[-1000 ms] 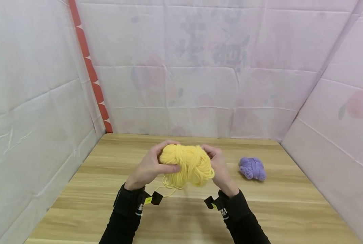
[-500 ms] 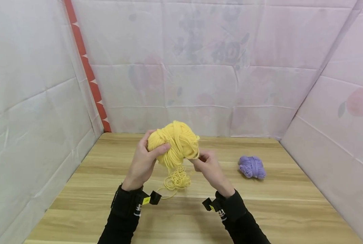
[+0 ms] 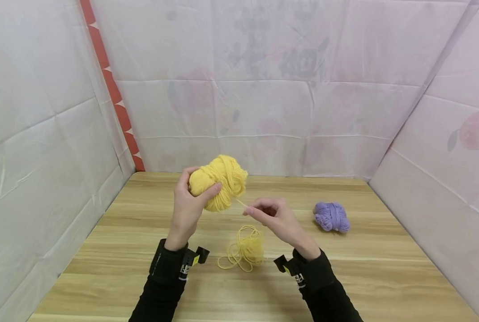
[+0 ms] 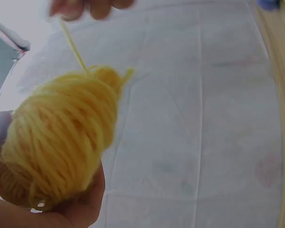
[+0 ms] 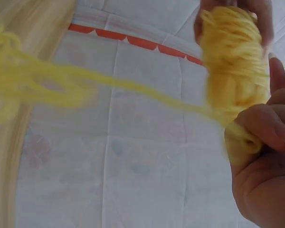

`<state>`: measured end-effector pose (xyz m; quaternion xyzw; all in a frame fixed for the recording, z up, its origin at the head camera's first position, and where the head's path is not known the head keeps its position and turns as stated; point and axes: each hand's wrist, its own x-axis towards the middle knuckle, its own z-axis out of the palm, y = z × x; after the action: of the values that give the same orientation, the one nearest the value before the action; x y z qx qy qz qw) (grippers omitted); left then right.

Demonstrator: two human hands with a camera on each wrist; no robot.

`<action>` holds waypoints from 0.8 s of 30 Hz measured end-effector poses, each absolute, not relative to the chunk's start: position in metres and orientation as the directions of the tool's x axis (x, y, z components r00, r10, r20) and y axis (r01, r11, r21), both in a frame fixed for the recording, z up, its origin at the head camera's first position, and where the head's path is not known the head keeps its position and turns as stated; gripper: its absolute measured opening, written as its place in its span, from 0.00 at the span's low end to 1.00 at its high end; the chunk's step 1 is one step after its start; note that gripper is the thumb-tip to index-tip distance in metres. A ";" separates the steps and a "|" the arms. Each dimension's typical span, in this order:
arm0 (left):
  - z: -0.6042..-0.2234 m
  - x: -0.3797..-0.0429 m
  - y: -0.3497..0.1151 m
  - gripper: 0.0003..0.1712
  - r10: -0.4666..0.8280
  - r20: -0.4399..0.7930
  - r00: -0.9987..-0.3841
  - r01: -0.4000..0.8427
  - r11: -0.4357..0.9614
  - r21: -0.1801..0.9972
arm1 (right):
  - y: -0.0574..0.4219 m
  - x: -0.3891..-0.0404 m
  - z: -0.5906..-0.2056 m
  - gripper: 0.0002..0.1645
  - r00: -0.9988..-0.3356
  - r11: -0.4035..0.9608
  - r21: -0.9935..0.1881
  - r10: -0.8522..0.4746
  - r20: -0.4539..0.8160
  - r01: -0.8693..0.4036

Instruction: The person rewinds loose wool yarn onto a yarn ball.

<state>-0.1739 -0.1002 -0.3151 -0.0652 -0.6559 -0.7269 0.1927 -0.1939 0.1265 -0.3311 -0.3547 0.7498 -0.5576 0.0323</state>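
Observation:
My left hand (image 3: 186, 208) grips a thick skein of yellow yarn (image 3: 219, 182), thumb across its front, and holds it up above the table. From the skein's right end a single strand (image 3: 241, 203) runs taut to my right hand (image 3: 277, 219), which pinches it between thumb and fingers. Below and between the hands hangs a loose tangle of yellow yarn (image 3: 247, 250), blurred at its right side. The right wrist view shows a strand (image 5: 147, 92) leading from the pinching fingers (image 5: 261, 123) to this tangle. In the left wrist view the skein (image 4: 61, 137) fills the palm.
A small purple skein (image 3: 331, 217) lies on the wooden table (image 3: 384, 277) to the right of my right hand. Pale sheets (image 3: 263, 112) stand as walls at the back and both sides. A red strip (image 3: 110, 85) runs down the back left corner.
My left hand has lifted the yellow skein up and to the left. My right hand has let go of the skein's side and now pulls a strand; the loose tangle has moved right.

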 end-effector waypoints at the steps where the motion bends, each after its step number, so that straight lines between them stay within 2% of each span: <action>1: -0.316 -0.175 -0.100 0.29 -0.197 0.364 -0.910 0.373 -0.009 0.928 | 0.128 -0.193 -0.330 0.08 -0.742 0.120 -0.858 -0.572 0.351 -0.499; 4: -0.320 -0.177 -0.100 0.30 -0.159 0.428 -0.889 0.400 0.183 0.898 | 0.133 -0.191 -0.325 0.07 -0.725 0.100 -0.851 -0.580 0.372 -0.516; 7: -0.324 -0.178 -0.099 0.31 -0.054 0.502 -0.863 0.453 0.358 0.817 | 0.138 -0.189 -0.322 0.06 -0.726 0.094 -0.849 -0.574 0.380 -0.519; 11: -0.327 -0.179 -0.097 0.32 0.131 0.530 -0.838 0.521 0.479 0.706 | 0.145 -0.187 -0.316 0.04 -0.741 0.082 -0.865 -0.558 0.372 -0.496; 18: -0.327 -0.175 -0.094 0.33 0.389 0.436 -0.812 0.582 0.470 0.664 | 0.153 -0.187 -0.313 0.07 -0.777 0.048 -0.885 -0.501 0.380 -0.463; 24: -0.324 -0.172 -0.093 0.31 0.564 0.403 -0.721 0.650 0.350 0.674 | 0.154 -0.192 -0.317 0.07 -0.790 0.046 -0.875 -0.456 0.411 -0.482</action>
<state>-0.1720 -0.0931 -0.3244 -0.3702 -0.8201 -0.4335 0.0498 -0.1918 0.1544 -0.3166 -0.3242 0.7232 -0.6098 -0.0109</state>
